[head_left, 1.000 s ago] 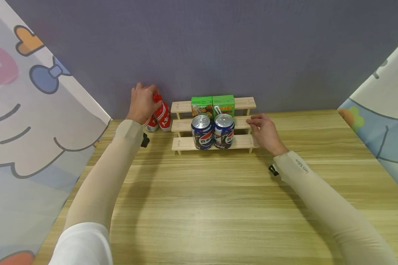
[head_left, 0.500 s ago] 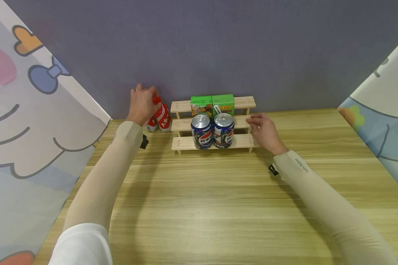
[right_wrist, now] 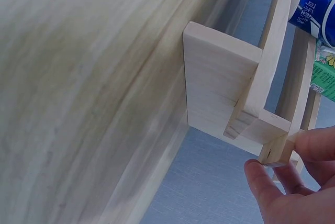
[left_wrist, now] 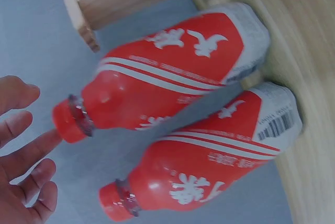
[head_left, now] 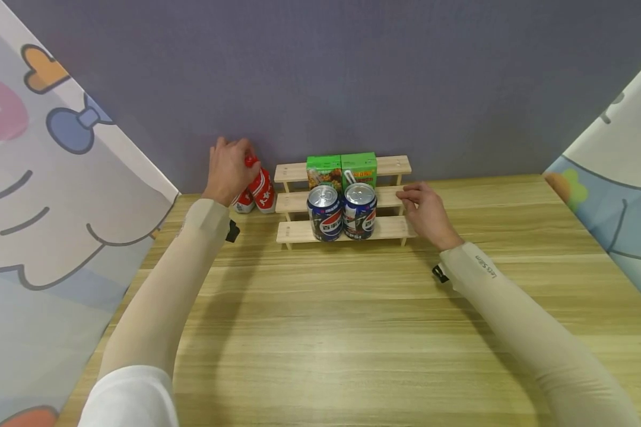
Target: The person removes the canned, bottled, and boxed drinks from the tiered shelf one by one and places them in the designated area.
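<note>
Two red plastic drink bottles with white lettering stand side by side left of the wooden shelf. My left hand (head_left: pixel 231 171) is at the cap of the nearer-to-shelf bottle (left_wrist: pixel 162 69); one fingertip touches or nearly touches that cap, and the fingers are not wrapped round it. Beside it is the other bottle (left_wrist: pixel 209 156). A three-tier wooden display shelf (head_left: pixel 292 202) bears two blue Pepsi cans, the left can (head_left: pixel 326 216) and the right can (head_left: pixel 360 214), with two green boxes (head_left: pixel 359 166) behind. My right hand (head_left: pixel 427 214) pinches the right end of the middle board.
The wood-grain table (head_left: pixel 320 332) spreads in front of the shelf. A grey fabric wall (head_left: pixel 320 77) rises right behind shelf and bottles. Cartoon-printed panels (head_left: pixel 59 196) flank both sides.
Hands, bottles and shelf hold nearly the same places. The left hand shifts very slightly at the bottle cap; the view itself tilts a little.
</note>
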Tool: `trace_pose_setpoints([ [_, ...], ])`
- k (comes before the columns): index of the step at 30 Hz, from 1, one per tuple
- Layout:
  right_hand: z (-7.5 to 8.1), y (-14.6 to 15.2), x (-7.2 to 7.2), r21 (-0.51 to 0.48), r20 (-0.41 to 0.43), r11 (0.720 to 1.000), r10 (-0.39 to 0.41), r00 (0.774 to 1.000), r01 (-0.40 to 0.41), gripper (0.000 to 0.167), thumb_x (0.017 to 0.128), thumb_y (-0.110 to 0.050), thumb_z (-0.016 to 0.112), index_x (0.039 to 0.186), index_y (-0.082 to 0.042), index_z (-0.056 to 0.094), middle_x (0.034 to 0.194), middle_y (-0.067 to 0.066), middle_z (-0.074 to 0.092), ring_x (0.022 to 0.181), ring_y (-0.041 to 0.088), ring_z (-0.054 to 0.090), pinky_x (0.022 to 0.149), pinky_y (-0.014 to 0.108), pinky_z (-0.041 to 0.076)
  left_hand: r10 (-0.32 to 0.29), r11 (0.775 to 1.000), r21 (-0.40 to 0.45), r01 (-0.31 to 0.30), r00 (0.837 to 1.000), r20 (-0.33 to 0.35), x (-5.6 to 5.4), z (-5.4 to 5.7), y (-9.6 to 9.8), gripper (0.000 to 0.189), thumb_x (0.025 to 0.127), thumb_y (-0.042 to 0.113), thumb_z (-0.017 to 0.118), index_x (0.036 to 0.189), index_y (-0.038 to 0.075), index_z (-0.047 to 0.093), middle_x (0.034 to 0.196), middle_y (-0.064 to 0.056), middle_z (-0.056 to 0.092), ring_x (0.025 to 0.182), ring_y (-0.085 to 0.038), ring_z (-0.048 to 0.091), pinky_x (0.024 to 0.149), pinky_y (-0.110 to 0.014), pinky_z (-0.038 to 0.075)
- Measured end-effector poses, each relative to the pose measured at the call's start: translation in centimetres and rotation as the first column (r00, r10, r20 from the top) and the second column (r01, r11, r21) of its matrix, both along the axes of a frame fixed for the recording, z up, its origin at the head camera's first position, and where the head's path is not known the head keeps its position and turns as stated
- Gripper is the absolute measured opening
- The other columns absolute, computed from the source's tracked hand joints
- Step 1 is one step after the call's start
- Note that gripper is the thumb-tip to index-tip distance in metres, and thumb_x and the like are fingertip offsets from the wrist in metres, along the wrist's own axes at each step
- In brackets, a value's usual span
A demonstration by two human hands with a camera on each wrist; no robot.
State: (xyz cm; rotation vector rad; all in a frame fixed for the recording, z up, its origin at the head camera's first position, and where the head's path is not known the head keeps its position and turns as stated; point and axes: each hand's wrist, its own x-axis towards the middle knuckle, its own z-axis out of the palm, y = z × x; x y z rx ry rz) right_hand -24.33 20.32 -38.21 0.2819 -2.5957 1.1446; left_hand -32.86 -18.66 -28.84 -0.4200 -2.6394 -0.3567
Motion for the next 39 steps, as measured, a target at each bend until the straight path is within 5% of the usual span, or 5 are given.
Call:
trace_pose_setpoints([
  [7,0.1,0.0,0.1,0.008,-0.008,1.000,-0.004,1.000,0.004,0.023,0.093,0.006,0.050,0.111,0.011,0.063,0.120,0.021,0.049,0.111,0.037,0.048,0.090,0.046,0.044,-0.079,0.994,0.076,0.078,0.997,0.018,1.0,0.9,1.1,0.027,0.086,0.019,0.069,0.104,0.000,0.063,0.106,-0.014,0.066,0.090,-0.031,0.041,0.087,-0.045,0.032],
  [17,0.1,0.0,0.0,0.010,-0.007,1.000,0.004,1.000,-0.004,0.023,0.093,0.006,0.050,0.112,0.012,0.063,0.120,0.024,0.049,0.112,0.039,0.047,0.092,0.048,0.042,-0.235,0.966,0.116,0.233,0.972,0.006,2.5,1.6,2.5,0.031,0.087,0.020,0.067,0.110,0.000,0.062,0.111,-0.013,0.063,0.104,-0.031,0.049,0.105,-0.038,0.027],
  [24,0.1,0.0,0.0,0.005,-0.009,1.000,0.009,1.000,-0.009,0.023,0.093,0.007,0.050,0.111,0.012,0.063,0.120,0.024,0.049,0.111,0.039,0.048,0.092,0.048,0.043,-0.320,0.940,0.124,0.319,0.947,-0.008,3.3,1.6,3.0,0.033,0.087,0.021,0.067,0.113,-0.001,0.062,0.112,-0.013,0.062,0.104,-0.030,0.050,0.100,-0.039,0.033],
  [30,0.1,0.0,0.0,-0.001,0.000,1.000,0.003,1.000,-0.003,0.023,0.093,0.007,0.050,0.112,0.012,0.063,0.120,0.023,0.048,0.112,0.038,0.048,0.091,0.047,0.044,-0.397,0.912,0.140,0.386,0.915,0.065,3.9,1.5,4.0,0.043,0.087,0.028,0.068,0.122,0.006,0.059,0.123,-0.006,0.057,0.108,-0.024,0.047,0.090,-0.039,0.041],
  [39,0.0,0.0,-0.1,0.012,-0.012,1.000,0.008,1.000,-0.008,0.023,0.093,0.007,0.050,0.112,0.012,0.062,0.120,0.023,0.049,0.112,0.039,0.048,0.090,0.047,0.045,-0.449,0.890,0.168,0.424,0.878,0.164,3.9,1.3,5.0,0.051,0.087,0.035,0.068,0.130,0.013,0.054,0.130,0.000,0.051,0.115,-0.024,0.046,0.093,-0.041,0.042],
])
